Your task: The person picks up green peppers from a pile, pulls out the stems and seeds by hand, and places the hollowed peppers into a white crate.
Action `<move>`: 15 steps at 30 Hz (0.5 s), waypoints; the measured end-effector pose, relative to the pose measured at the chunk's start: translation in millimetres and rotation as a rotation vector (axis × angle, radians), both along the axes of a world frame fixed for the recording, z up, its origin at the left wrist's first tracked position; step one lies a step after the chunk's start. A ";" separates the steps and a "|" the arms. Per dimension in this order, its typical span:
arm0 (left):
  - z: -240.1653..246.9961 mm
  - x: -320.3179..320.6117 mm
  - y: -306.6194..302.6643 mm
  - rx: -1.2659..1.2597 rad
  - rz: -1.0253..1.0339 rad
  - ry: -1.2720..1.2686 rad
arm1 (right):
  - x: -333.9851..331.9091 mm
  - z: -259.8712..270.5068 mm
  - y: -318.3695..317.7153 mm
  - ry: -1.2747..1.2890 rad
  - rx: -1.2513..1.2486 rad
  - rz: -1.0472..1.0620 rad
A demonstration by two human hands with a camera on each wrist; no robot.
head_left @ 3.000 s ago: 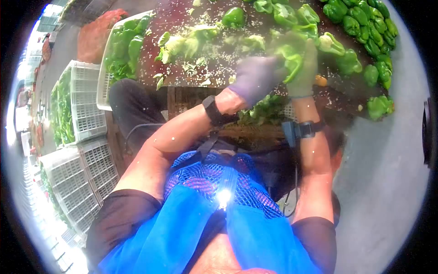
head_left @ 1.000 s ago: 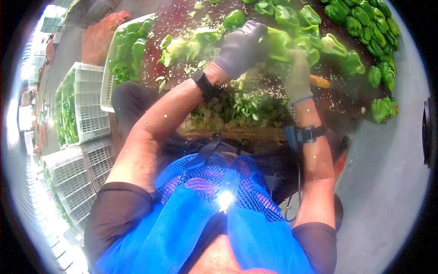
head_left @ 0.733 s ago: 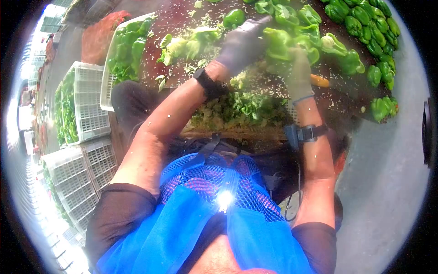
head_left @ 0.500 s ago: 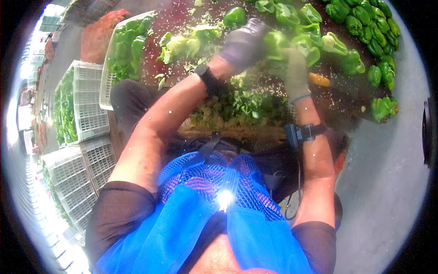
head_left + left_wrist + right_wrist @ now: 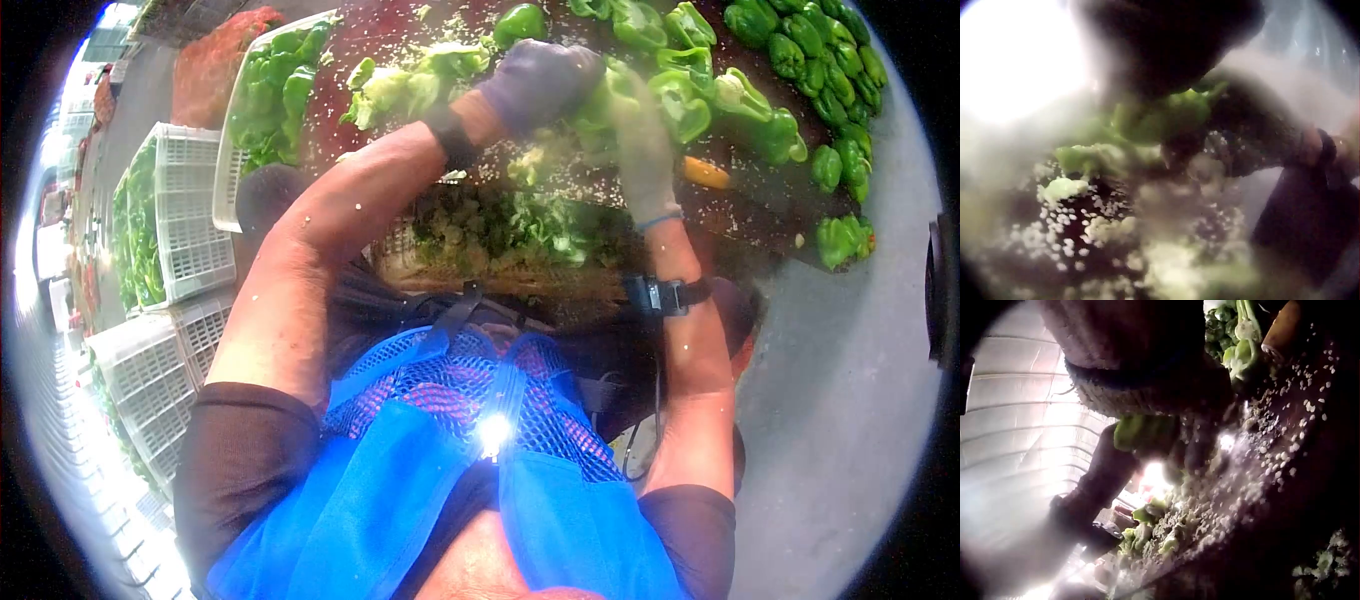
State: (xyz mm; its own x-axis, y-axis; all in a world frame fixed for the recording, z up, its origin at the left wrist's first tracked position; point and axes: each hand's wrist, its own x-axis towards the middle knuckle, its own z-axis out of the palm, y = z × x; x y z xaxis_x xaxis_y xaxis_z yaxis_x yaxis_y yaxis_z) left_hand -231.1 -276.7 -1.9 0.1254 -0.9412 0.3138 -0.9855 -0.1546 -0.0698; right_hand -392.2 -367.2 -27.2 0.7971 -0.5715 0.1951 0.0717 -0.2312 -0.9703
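In the head view, my right hand (image 5: pixel 645 150), in a pale glove, holds a green bell pepper (image 5: pixel 602 105) over the seed-covered table. My left hand (image 5: pixel 545 85), in a purple-grey glove, has its fingers curled at the pepper's left side. The left wrist view has the bell pepper (image 5: pixel 1163 115) partly hidden below the dark left hand (image 5: pixel 1172 44). Backlit in the right wrist view, the bell pepper (image 5: pixel 1144 432) shows pale green between the two hands. Opened pepper pieces (image 5: pixel 683 105) lie right of them, and pale cores (image 5: pixel 400 92) to the left.
A tray of scraps (image 5: pixel 500 232) is below the table's near edge. An orange-yellow handle (image 5: pixel 707 172) lies right of my right hand. Whole peppers (image 5: pixel 820 60) are heaped at the right. A white crate of peppers (image 5: pixel 228 165) and stacked crates (image 5: pixel 195 215) stand left.
Three seconds ago both hands were together on a pepper nearer the table's front edge. Since then my left hand has moved away and left; lately it shifts in small, blurred movements beside the pepper.
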 end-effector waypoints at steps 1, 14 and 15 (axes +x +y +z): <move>-3.6 1.7 0.7 0.005 -0.005 0.007 | -0.1 -3.3 -1.1 0.003 0.041 0.007; 25.0 46.1 43.8 -0.059 0.359 -0.132 | -3.9 11.5 -12.0 0.107 0.476 0.006; 35.2 43.2 45.7 0.049 0.473 -0.105 | -4.5 19.0 -10.9 0.144 0.524 -0.011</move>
